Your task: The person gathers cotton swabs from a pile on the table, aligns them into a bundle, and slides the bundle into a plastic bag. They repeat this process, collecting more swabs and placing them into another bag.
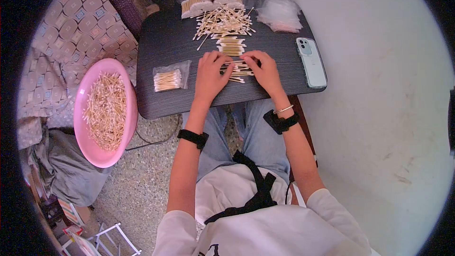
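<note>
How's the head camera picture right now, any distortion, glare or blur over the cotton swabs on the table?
Head view: strong fisheye, black vignette at the corners, table edges bowed. Light is soft and even, with no hard shadows; the pale floor on the right looks washed out. Left hand and right hand are sharp on the cotton swabs; the phone shows no strong glare.

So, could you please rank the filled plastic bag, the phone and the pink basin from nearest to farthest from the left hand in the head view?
1. Filled plastic bag: on the table, just outward of the left hand.
2. Pink basin: off the table edge, farther out on that same side.
3. Phone: across the table, beyond the right hand.
</note>
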A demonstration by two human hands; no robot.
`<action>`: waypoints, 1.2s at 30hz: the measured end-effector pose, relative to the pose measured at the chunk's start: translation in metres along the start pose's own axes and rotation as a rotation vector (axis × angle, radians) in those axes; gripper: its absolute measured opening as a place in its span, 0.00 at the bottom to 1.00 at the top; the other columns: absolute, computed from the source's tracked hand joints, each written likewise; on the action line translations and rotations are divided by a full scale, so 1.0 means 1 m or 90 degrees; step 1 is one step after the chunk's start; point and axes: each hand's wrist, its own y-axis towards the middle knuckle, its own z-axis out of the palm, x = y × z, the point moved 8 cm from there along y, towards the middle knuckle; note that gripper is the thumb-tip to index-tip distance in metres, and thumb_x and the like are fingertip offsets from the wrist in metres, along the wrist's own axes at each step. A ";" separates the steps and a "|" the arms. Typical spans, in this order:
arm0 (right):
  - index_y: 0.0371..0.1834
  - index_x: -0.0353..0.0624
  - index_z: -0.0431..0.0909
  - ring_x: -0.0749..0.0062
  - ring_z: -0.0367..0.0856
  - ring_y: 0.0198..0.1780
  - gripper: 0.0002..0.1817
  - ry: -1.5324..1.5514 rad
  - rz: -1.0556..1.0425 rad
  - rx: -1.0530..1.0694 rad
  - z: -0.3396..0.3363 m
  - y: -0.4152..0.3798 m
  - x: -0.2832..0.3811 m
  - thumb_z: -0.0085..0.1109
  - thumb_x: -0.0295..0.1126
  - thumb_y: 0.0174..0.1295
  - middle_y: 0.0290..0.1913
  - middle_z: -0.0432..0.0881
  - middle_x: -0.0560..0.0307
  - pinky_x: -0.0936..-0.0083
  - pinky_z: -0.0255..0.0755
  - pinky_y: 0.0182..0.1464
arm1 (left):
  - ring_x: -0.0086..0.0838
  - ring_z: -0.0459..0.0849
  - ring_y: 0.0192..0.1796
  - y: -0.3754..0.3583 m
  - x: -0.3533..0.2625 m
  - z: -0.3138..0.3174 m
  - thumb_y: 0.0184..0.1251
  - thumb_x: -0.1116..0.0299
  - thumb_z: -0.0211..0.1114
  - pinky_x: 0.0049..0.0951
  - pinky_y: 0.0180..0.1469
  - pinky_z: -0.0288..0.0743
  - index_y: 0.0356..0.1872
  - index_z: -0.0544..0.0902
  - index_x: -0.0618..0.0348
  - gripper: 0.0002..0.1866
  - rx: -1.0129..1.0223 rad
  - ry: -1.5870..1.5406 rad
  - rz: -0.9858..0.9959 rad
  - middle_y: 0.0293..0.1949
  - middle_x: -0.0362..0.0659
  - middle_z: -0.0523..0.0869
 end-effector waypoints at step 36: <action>0.35 0.43 0.85 0.57 0.74 0.45 0.08 -0.094 -0.080 0.043 -0.004 -0.006 0.008 0.66 0.35 0.58 0.38 0.78 0.55 0.65 0.68 0.52 | 0.43 0.76 0.49 0.001 0.005 0.003 0.68 0.64 0.61 0.39 0.53 0.68 0.40 0.79 0.59 0.09 0.028 -0.012 0.005 0.43 0.45 0.81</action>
